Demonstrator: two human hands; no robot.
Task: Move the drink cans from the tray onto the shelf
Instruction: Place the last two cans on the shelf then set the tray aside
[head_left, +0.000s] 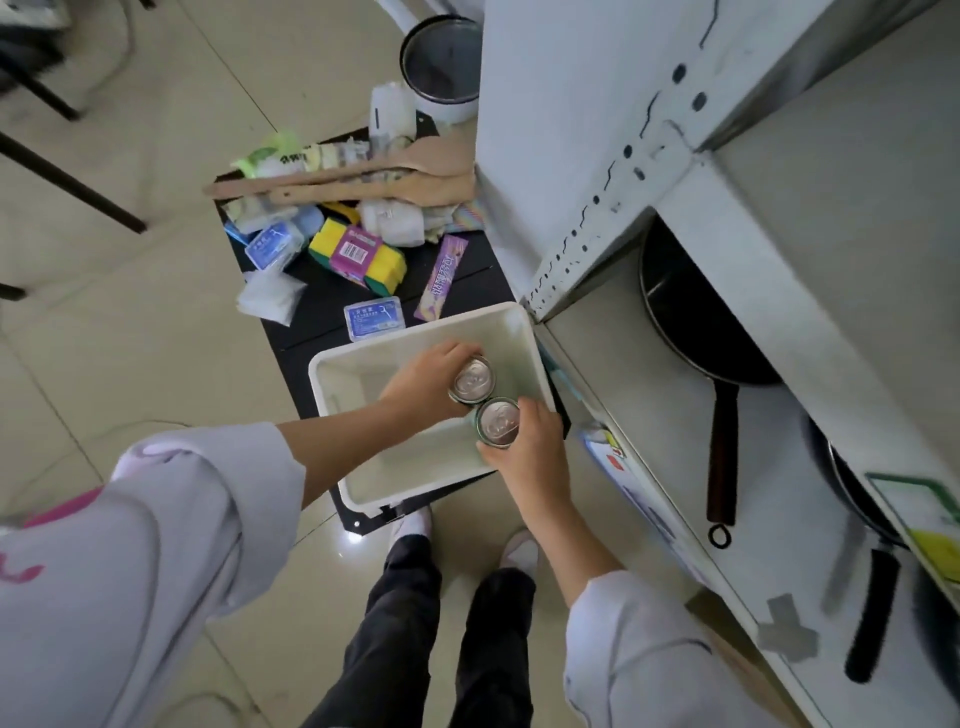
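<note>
A white rectangular tray (358, 493) sits on a low black cart in front of me. Inside it, near its right side, stand two upright drink cans with silver tops. My left hand (423, 387) is wrapped around the farther can (472, 380). My right hand (530, 447) grips the nearer can (498, 421), which has a green side. The two cans touch each other. The white metal shelf (675, 415) stands directly to the right of the tray.
The shelf holds a black frying pan (691, 322) and further pans to the right. The black cart (322, 312) carries sponges, wooden spatulas (363, 179), small blue boxes and packets beyond the tray. A pot (441, 57) stands at the far end. My feet are below the tray.
</note>
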